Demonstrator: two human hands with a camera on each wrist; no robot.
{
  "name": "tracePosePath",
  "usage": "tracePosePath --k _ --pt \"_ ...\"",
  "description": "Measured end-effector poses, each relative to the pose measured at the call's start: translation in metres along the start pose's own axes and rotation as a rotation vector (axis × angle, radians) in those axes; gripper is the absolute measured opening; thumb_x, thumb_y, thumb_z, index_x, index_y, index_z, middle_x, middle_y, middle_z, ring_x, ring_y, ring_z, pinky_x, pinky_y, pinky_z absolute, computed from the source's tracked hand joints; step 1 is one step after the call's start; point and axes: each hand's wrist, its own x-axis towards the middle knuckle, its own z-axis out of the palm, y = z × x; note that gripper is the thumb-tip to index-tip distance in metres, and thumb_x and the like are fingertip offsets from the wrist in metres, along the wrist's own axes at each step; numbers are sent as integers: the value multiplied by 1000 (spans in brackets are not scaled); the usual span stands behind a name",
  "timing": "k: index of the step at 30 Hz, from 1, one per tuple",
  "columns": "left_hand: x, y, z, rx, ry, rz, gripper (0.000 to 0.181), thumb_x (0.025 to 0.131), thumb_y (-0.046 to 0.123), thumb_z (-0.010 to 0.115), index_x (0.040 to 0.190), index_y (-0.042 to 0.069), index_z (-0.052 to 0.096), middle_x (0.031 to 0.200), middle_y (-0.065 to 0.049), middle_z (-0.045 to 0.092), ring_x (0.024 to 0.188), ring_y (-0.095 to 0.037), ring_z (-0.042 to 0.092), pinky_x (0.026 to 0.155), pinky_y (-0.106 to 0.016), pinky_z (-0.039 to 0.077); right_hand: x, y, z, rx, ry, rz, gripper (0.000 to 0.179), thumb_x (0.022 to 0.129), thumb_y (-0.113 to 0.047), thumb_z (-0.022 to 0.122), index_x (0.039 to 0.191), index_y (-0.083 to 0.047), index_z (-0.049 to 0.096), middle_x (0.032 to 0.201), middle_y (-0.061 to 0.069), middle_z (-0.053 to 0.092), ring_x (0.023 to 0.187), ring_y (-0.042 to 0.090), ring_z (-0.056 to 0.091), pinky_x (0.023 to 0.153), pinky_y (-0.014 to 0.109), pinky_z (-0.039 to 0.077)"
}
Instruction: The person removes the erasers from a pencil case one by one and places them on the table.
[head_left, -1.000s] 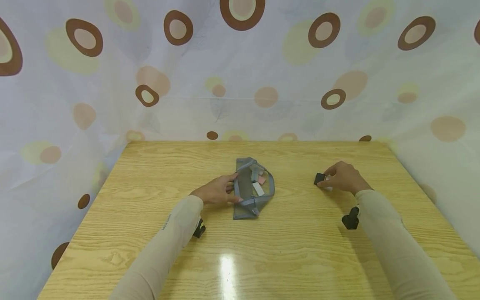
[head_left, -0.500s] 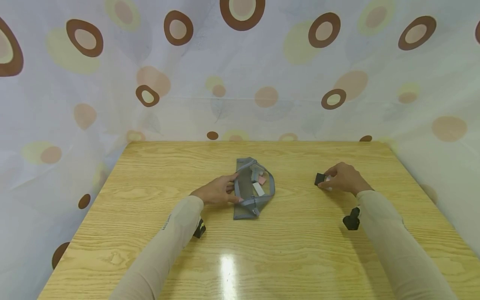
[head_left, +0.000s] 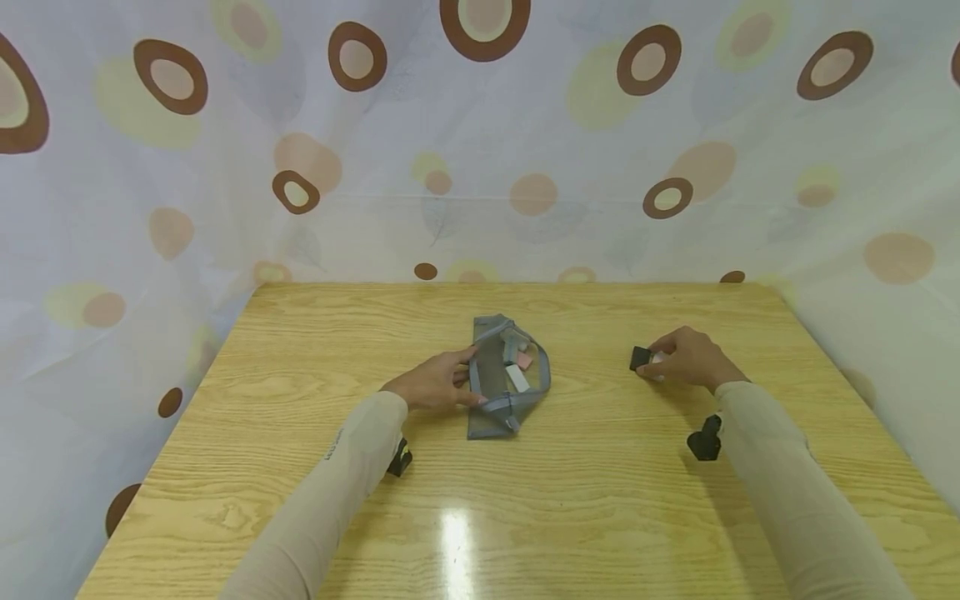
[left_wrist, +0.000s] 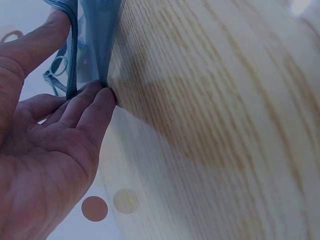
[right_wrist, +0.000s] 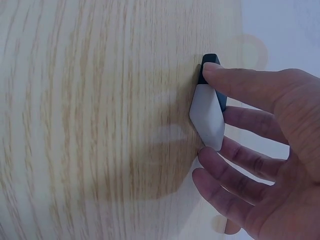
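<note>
A grey mesh zip pouch (head_left: 491, 371) lies on the table with its mouth parted. Inside show a white block (head_left: 517, 378), a pink one (head_left: 523, 360) and greyish pieces (head_left: 512, 343). At the pouch's left edge, my left hand (head_left: 435, 382) holds the rim, thumb on the near side and fingers farther back; the left wrist view has fingertips against the mesh (left_wrist: 95, 35). Over to the right, my right hand (head_left: 693, 360) pinches a small black-and-white block (right_wrist: 207, 117) at the tabletop. Its thumb presses the dark end, while fingers reach behind the block.
The wood-grain table (head_left: 562, 500) has a light reflection near its front. A pale curtain (head_left: 480, 233) with brown and yellow circles stands behind it and along both sides. Dark camera mounts (head_left: 705, 439) hang under both wrists.
The fingertips of my right hand have shifted slightly on the black-and-white block. My left hand and the pouch stay where they were.
</note>
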Motion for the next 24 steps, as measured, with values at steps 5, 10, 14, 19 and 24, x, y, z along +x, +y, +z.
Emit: tracePosePath --k 5,10,14,19,24 --pt "0 -1 -1 5 -1 -2 97 93 13 76 162 4 9 167 -16 18 146 -34 36 112 -39 43 0 -1 -1 17 -14 -5 66 91 -38 77 131 12 61 133 39 52 119 57 52 92 66 50" --pt "0 0 -1 0 -2 0 97 93 12 76 162 4 9 167 -16 17 146 -35 36 112 -39 43 1 0 0 29 -24 2 66 92 -37 76 132 12 60 134 40 51 119 57 52 92 66 50" --pt "0 0 0 2 -4 1 96 93 12 76 162 3 9 167 -16 17 146 -35 36 112 -39 43 0 0 0 31 -27 7 66 92 -37 76 132 12 60 134 39 52 120 57 51 93 67 49" --pt "1 -1 0 -5 -5 4 97 93 11 76 162 3 9 166 -17 18 146 -36 36 112 -39 43 -1 0 0 21 -25 2 64 92 -36 76 131 13 61 134 40 52 121 59 49 95 69 47" --pt "0 1 0 -6 -8 4 97 93 12 76 162 3 9 166 -17 17 146 -36 36 113 -39 42 -1 -2 -1 0 -26 2 62 93 -35 75 131 13 60 135 41 50 122 60 48 95 70 46"
